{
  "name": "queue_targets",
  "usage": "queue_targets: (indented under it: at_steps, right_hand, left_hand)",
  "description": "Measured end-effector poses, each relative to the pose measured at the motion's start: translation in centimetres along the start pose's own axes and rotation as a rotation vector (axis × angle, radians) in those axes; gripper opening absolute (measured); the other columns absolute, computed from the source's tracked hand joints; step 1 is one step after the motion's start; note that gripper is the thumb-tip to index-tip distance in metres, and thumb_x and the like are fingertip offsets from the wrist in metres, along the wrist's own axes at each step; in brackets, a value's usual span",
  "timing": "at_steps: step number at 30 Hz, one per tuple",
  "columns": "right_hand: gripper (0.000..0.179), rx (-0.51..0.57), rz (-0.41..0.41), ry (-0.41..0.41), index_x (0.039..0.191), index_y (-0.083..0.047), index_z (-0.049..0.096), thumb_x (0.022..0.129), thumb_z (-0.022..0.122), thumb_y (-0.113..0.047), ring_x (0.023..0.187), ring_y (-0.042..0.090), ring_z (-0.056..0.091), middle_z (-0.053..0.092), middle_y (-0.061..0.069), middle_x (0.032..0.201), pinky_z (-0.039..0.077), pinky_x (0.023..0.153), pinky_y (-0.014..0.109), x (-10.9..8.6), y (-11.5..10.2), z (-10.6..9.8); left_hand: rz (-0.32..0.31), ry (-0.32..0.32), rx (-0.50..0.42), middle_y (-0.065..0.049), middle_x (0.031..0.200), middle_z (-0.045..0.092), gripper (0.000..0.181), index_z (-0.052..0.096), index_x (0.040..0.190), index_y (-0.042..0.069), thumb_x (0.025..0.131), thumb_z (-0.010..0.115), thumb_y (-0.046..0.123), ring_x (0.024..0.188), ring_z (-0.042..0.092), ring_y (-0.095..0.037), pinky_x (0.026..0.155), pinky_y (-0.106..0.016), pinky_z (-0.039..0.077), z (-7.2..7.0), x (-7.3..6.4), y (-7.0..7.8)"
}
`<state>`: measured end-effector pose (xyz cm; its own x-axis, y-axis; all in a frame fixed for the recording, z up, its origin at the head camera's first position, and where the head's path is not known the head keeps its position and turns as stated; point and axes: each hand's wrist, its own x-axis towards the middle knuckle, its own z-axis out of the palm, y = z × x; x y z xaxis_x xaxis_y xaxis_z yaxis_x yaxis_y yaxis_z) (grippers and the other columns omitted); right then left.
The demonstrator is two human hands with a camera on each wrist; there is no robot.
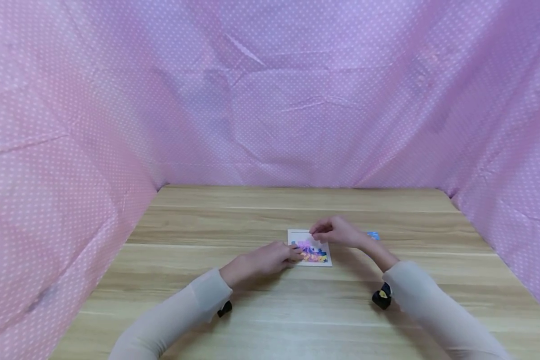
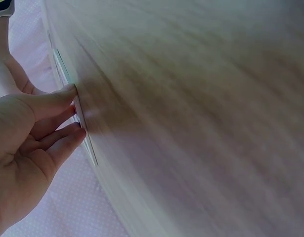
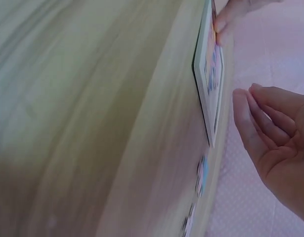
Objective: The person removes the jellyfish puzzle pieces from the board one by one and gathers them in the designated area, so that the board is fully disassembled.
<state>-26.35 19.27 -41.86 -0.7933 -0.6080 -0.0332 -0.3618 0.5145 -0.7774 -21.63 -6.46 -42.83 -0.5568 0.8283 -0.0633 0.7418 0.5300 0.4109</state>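
Observation:
A square jigsaw puzzle board with a white border lies on the table, its picture partly filled with pink, purple and yellow pieces. My left hand rests at the board's left side, fingertips touching the border and the picture. In the left wrist view, the thumb and fingers touch its thin edge. Over the board's upper right, my right hand hovers with thumb and fingertips close together. No piece shows between them in the right wrist view, though a small one could be hidden.
Blue puzzle pieces lie right of the board, partly behind the right wrist. In the right wrist view, loose pieces lie beside the board's corner. Pink dotted cloth hangs around the wooden table.

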Motion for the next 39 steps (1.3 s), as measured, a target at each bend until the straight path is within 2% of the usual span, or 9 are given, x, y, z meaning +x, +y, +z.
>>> queue_targets:
  at_steps: [3,6,9,12,14,20,25,31,39]
  right_hand:
    - [0.022,-0.025,-0.02,-0.023,0.113,0.01,0.07,0.096,0.066,-0.004,0.097,0.029,0.073,0.075,0.023,0.108,0.061,0.079,0.025,0.8,-0.3,0.6]
    - [0.021,-0.047,-0.047,-0.042,0.111,0.012,0.07,0.093,0.067,0.001,0.097,0.031,0.073,0.075,0.024,0.105,0.06,0.08,0.024,1.3,-0.4,0.9]
    - [0.02,-0.059,-0.051,-0.062,0.109,0.011,0.07,0.091,0.068,0.004,0.093,0.028,0.073,0.076,0.022,0.101,0.06,0.079,0.023,1.7,-0.4,1.3]
    - [0.021,-0.076,-0.042,-0.082,0.108,0.011,0.071,0.088,0.07,0.005,0.089,0.022,0.072,0.076,0.019,0.097,0.059,0.078,0.021,1.8,-0.4,1.5]
    - [0.022,-0.078,-0.023,-0.098,0.107,0.01,0.071,0.086,0.071,0.006,0.087,0.018,0.071,0.076,0.017,0.095,0.058,0.077,0.02,1.8,-0.5,1.6]
    - [0.019,-0.075,0.0,-0.134,0.101,0.009,0.073,0.082,0.075,0.007,0.079,0.009,0.068,0.075,0.015,0.088,0.057,0.072,0.016,1.9,-1.0,1.9]
    - [0.02,-0.075,0.004,-0.144,0.1,0.008,0.072,0.081,0.079,0.005,0.079,0.008,0.065,0.074,0.013,0.088,0.057,0.072,0.017,2.1,-1.2,2.1]
    - [0.034,-0.162,0.049,-0.065,0.106,0.006,0.071,0.076,0.085,0.001,0.086,0.014,0.064,0.072,0.011,0.094,0.055,0.077,0.022,2.4,-1.3,2.4]
    - [0.031,-0.177,0.066,-0.078,0.103,0.003,0.071,0.076,0.086,0.0,0.088,0.017,0.063,0.07,0.01,0.093,0.055,0.08,0.026,2.7,-1.2,2.4]
  left_hand:
    - [0.024,0.013,0.017,-0.006,0.142,0.061,0.033,0.063,0.138,0.011,0.106,0.054,0.013,0.132,0.058,-0.014,0.111,-0.028,0.048,0.0,0.0,0.0]
    - [0.061,0.034,0.033,-0.003,0.127,0.071,0.028,0.071,0.129,0.009,0.106,0.054,0.012,0.107,0.064,-0.004,0.094,-0.018,0.053,-0.1,-0.1,0.0]
    - [0.087,0.045,0.03,-0.003,0.1,0.07,0.02,0.073,0.113,0.009,0.106,0.055,0.011,0.081,0.051,-0.005,0.073,-0.014,0.044,-0.1,-0.1,0.0]
    - [0.1,0.046,0.039,-0.001,0.089,0.064,0.017,0.074,0.109,0.01,0.104,0.057,0.011,0.075,0.044,-0.004,0.067,-0.012,0.038,-0.1,0.0,0.0]
    - [0.097,0.043,0.054,0.001,0.087,0.062,0.017,0.075,0.11,0.011,0.103,0.059,0.011,0.073,0.043,-0.004,0.065,-0.011,0.036,-0.2,0.1,0.0]
    - [0.085,0.036,0.035,0.004,0.076,0.047,0.014,0.072,0.097,0.011,0.103,0.06,0.011,0.066,0.037,-0.005,0.059,-0.013,0.029,-0.2,0.2,0.0]
    - [0.095,0.044,0.032,0.002,0.079,0.055,0.017,0.076,0.108,0.011,0.102,0.06,0.01,0.066,0.037,-0.005,0.06,-0.012,0.029,-0.1,0.1,-0.3]
    - [0.091,0.048,-0.013,-0.004,0.091,0.069,0.029,0.072,0.128,0.01,0.102,0.06,0.008,0.063,0.036,-0.005,0.06,-0.012,0.031,-0.2,0.0,-0.3]
    - [0.089,0.041,-0.009,-0.002,0.115,0.075,0.031,0.069,0.133,0.012,0.104,0.058,0.011,0.066,0.041,-0.003,0.068,-0.009,0.038,-0.2,-0.1,-0.3]
